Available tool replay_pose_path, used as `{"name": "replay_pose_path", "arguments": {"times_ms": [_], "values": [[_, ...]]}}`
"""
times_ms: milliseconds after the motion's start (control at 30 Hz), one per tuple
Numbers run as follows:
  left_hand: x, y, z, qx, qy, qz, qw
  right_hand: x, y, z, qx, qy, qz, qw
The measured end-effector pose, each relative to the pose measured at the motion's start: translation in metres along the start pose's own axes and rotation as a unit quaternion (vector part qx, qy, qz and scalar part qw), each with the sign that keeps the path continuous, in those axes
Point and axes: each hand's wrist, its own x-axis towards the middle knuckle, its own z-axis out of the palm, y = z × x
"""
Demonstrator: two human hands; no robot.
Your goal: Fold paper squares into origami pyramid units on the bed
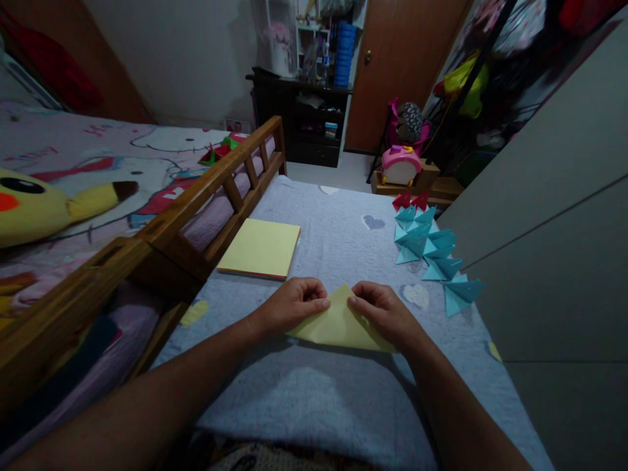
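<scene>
A yellow sheet of paper (343, 327), folded into a triangle, is held just above the patterned bedding (314, 399) with its point facing away from me. My left hand (299, 304) pinches the sloping edge left of the tip between thumb and curled fingers. On the other side of the tip, my right hand (380, 311) grips the paper the same way. Beyond my left hand lies a square stack of paper (260, 248), yellow on top with red and orange edges below. Several folded light-blue paper shapes (461, 291) stand in a cluster to the right.
Red folded paper shapes (411, 201) stand behind the blue ones. A wooden bed rail (206, 196) runs along the left, with a yellow plush toy (44, 209) past it. A pale cabinet (554, 261) borders the right side. A pink toy case (401, 165) sits beyond the far edge.
</scene>
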Motion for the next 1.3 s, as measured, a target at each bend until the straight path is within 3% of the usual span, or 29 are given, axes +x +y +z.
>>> {"name": "replay_pose_path", "arguments": {"times_ms": [367,833,1067,1300], "values": [[-0.001,0.003,-0.001,-0.001,-0.017,0.013,1.0,-0.002,0.004,0.002,0.057,-0.005,0.038,0.998],[-0.001,0.003,-0.001,0.013,-0.012,0.012,1.0,-0.001,0.006,0.002,0.029,-0.005,0.027,0.999],[0.003,-0.002,-0.002,0.086,0.001,0.015,0.996,0.006,0.01,0.002,-0.097,0.027,-0.029,0.995],[0.006,0.0,-0.002,0.254,0.033,0.019,0.966,0.013,0.01,0.008,-0.298,0.064,-0.063,0.95]]}}
